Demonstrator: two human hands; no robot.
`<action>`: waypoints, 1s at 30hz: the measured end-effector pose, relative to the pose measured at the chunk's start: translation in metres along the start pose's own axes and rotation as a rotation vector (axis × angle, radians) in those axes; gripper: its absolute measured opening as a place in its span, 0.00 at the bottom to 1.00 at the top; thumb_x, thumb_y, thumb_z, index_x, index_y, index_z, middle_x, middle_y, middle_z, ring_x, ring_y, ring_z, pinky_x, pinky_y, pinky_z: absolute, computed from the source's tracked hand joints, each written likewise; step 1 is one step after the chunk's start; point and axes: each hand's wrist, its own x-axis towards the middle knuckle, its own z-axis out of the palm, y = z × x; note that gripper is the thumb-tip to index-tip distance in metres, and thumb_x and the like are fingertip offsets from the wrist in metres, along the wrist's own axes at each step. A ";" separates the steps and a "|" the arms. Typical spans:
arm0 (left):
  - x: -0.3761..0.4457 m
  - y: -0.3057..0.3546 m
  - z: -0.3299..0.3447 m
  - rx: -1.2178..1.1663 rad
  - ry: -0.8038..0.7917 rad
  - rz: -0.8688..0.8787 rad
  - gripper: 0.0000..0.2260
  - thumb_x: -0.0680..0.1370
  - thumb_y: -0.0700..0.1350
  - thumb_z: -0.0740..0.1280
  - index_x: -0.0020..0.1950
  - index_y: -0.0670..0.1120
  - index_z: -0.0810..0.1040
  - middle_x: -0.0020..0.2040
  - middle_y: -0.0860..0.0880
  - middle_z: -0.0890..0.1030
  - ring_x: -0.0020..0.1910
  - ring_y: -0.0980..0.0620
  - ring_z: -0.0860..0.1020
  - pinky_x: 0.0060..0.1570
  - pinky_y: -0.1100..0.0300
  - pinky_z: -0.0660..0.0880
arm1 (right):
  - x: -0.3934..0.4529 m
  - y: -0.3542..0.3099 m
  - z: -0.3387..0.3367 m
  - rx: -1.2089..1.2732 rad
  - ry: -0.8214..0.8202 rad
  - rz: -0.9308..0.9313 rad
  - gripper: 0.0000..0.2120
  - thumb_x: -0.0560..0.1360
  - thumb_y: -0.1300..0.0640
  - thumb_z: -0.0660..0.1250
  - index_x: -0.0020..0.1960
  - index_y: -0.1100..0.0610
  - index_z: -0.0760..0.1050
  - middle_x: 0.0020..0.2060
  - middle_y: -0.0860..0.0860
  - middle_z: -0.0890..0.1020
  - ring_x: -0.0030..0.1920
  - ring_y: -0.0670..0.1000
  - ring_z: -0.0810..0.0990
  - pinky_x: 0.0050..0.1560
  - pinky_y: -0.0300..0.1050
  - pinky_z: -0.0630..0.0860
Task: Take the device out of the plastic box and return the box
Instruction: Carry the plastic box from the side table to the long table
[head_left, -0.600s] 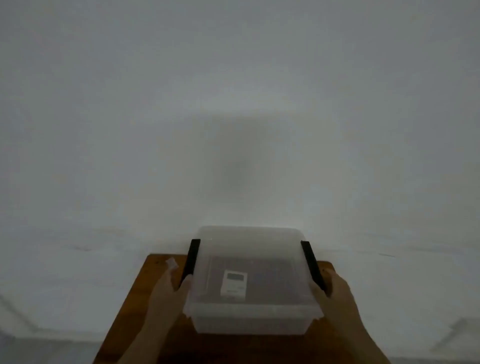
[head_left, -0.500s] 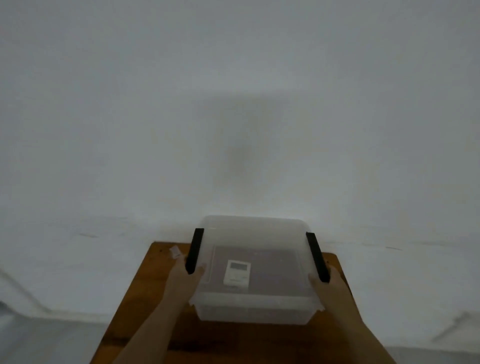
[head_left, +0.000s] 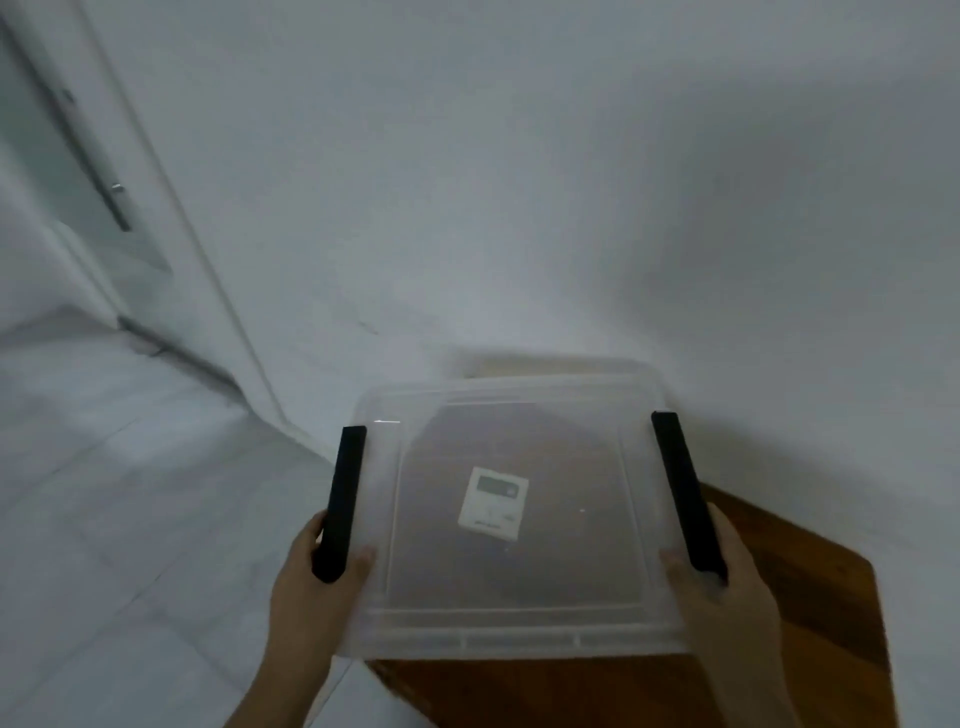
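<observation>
Landmark: clear, rectangular plastic box with lid (head_left: 511, 519), lid still on. Far left of the box, a pale door with a dark bar handle (head_left: 117, 205) stands against the white wall, above a grey tiled floor (head_left: 114, 519). At the box's left edge, the left hand (head_left: 311, 587) is closed around the near end of the black left latch clip (head_left: 340, 501), thumb on the lid, fingers wrapped beneath the side. Inside the box, seen through the lid near its centre, lies the small white rectangular device with a grey screen (head_left: 493, 504), flat and slightly skewed. At the box's right edge, the right hand (head_left: 727, 587) grips the near end of the black right latch clip (head_left: 685, 491) likewise, thumb on the lid. Under and to the right of the box, a brown wooden tabletop (head_left: 810, 597); the box's left portion overhangs the floor. Whether the box rests on the wood or is held above it: cannot tell.
</observation>
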 end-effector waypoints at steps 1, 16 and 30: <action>-0.003 -0.009 -0.020 -0.031 0.068 -0.021 0.22 0.72 0.38 0.67 0.65 0.43 0.68 0.58 0.40 0.76 0.57 0.40 0.73 0.56 0.46 0.68 | -0.004 -0.011 0.014 0.004 -0.040 -0.037 0.27 0.73 0.60 0.64 0.70 0.57 0.60 0.67 0.58 0.70 0.65 0.60 0.68 0.64 0.54 0.66; -0.002 -0.171 -0.328 -0.356 0.892 -0.436 0.24 0.69 0.32 0.70 0.64 0.39 0.70 0.51 0.46 0.73 0.51 0.49 0.71 0.56 0.55 0.65 | -0.136 -0.181 0.360 -0.012 -0.760 -0.288 0.27 0.69 0.66 0.68 0.67 0.58 0.66 0.64 0.60 0.74 0.62 0.60 0.72 0.60 0.45 0.64; 0.223 -0.239 -0.544 -0.520 1.183 -0.541 0.24 0.68 0.29 0.69 0.64 0.36 0.70 0.58 0.35 0.77 0.56 0.39 0.75 0.57 0.53 0.67 | -0.148 -0.372 0.715 -0.030 -0.929 -0.509 0.26 0.66 0.69 0.70 0.64 0.61 0.70 0.59 0.63 0.78 0.56 0.62 0.76 0.47 0.29 0.65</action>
